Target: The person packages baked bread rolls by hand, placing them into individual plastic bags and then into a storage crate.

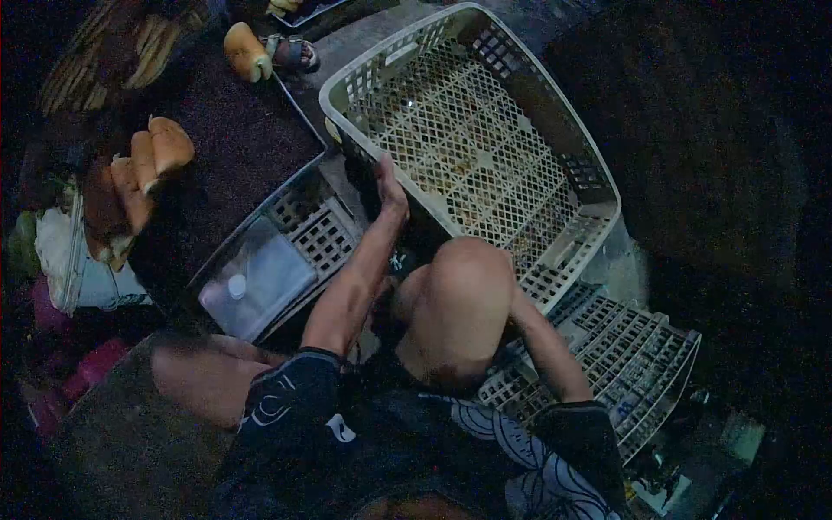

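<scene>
A large pale plastic crate (481, 147) with a lattice bottom stands tilted in front of my knees, with crumb-like bits on its floor. My left hand (392, 192) is at the crate's near left side, its fingers against the outer wall below the rim. Most of my right hand (513, 290) is hidden behind my raised knee, close to the crate's near edge; its fingers do not show.
Left of the crate are a dark tray (234, 147), long bread rolls (152, 160), another roll (247, 52) and a clear plastic box (260, 277). Near a person's foot (299, 54), the tray ends. Lower right stands another lattice crate (607, 355).
</scene>
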The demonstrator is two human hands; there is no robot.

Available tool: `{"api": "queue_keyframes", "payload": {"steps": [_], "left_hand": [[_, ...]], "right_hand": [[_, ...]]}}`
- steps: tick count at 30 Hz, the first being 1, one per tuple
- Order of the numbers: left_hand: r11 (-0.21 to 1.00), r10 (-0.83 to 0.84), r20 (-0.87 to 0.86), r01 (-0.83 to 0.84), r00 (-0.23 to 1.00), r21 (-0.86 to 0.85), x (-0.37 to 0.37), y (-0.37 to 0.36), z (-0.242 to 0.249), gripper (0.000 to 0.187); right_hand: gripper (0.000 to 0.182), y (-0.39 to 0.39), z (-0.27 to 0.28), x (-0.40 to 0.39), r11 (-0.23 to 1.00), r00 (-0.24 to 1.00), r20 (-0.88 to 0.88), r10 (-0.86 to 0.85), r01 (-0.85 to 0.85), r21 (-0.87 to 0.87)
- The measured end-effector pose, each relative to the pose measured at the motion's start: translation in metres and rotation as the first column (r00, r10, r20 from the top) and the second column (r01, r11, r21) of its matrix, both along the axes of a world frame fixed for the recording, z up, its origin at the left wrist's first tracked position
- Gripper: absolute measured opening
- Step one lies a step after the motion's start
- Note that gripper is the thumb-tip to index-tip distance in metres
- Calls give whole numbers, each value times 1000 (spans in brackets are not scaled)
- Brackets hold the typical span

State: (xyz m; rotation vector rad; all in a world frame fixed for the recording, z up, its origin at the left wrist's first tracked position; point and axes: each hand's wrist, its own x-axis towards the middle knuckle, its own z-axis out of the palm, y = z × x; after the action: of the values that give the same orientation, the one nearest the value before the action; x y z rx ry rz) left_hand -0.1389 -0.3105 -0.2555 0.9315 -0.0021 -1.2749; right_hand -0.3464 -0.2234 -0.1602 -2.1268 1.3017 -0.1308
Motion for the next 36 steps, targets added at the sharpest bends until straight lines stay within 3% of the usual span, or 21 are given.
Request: {"api": "queue_keyframes", "payload": {"steps": [1, 2, 3, 5, 9, 11, 13, 15, 18, 20, 21, 22, 23, 24, 26, 28, 29, 31, 32, 34, 36], "left_hand": [[998, -47, 45, 49, 998, -49, 6, -7, -22, 68], [973, -231, 343, 209, 910, 101, 15, -8, -13, 69], [970, -238, 330, 207, 914, 126, 22, -13, 0, 69], [868, -433, -60, 434, 899, 239, 32, -30, 30, 83], [898, -398, 134, 356, 908, 259, 49, -52, 36, 97], [808, -543, 157, 462, 825, 366, 61, -17, 74, 88], [892, -452, 426, 380, 784, 246, 76, 31, 112, 71], [956, -292, 312, 265, 904, 125, 86, 78, 150, 53], [957, -268, 416, 192, 869, 215, 111, 149, 155, 46], [892, -331, 763, -81, 556, 446, 128, 185, 132, 37], [892, -297, 771, -125, 564, 435, 133, 195, 106, 37], [856, -340, 926, -354, 166, 378, 140, 206, 72, 32], [809, -427, 868, -535, -252, 243, 153, 218, 56, 27], [781, -291, 954, -559, 69, 278, 156, 216, 61, 21], [812, -297, 952, -503, 80, 295, 170, 226, 69, 21], [857, -291, 953, -419, 86, 299, 179, 236, 78, 21], [862, -311, 928, -350, 203, 366, 185, 239, 85, 21], [866, -321, 896, -287, 308, 409, 195, 245, 103, 22], [910, -280, 858, -166, 430, 380, 196, 250, 117, 23], [946, -250, 687, 21, 683, 323, 191, 265, 153, 25], [950, -241, 574, 69, 782, 305, 182, 270, 189, 25]], "right_hand": [[24, -10, 5, 6, 995, 991, -127, -38, 49, 86], [24, -17, 9, 9, 981, 964, -262, -50, 97, 170], [26, -29, 7, 12, 999, 933, -359, 2, 18, 51], [30, -45, 6, 25, 997, 892, -451, 24, -56, -57], [45, -50, 2, 32, 995, 944, -318, -87, 68, -72], [49, -56, -9, 28, 992, 954, -293, -62, 28, -119], [48, -58, -7, 28, 998, 958, -283, -55, 45, -42], [42, -59, -2, 29, 996, 972, -222, -75, 64, -56], [42, -54, 3, 36, 988, 964, -243, -104, 72, -137], [46, -60, -2, 34, 993, 955, -282, -96, 71, -97], [47, -63, -1, 31, 986, 960, -254, -117, 83, -142], [48, -59, -1, 30, 980, 966, -221, -134, 96, -173], [47, -51, 32, 45, 965, 954, -180, -241, 216, -149], [44, -49, 47, 55, 925, 948, -66, -313, 288, -249], [36, -50, 57, 70, 741, 910, 255, -328, 415, -527], [32, -20, 121, 106, 795, 854, 399, -335, 483, -366], [29, -5, 146, 126, 822, 764, 526, -373, 536, -194], [25, 24, 136, 160, 993, 850, 518, -91, 118, -19], [25, 39, 130, 187, 994, 845, 529, -79, 105, -18], [27, 79, 117, 239, 855, 814, 488, 315, -466, 226], [29, 91, 96, 261, 811, 785, 547, 291, -506, 294]]}}
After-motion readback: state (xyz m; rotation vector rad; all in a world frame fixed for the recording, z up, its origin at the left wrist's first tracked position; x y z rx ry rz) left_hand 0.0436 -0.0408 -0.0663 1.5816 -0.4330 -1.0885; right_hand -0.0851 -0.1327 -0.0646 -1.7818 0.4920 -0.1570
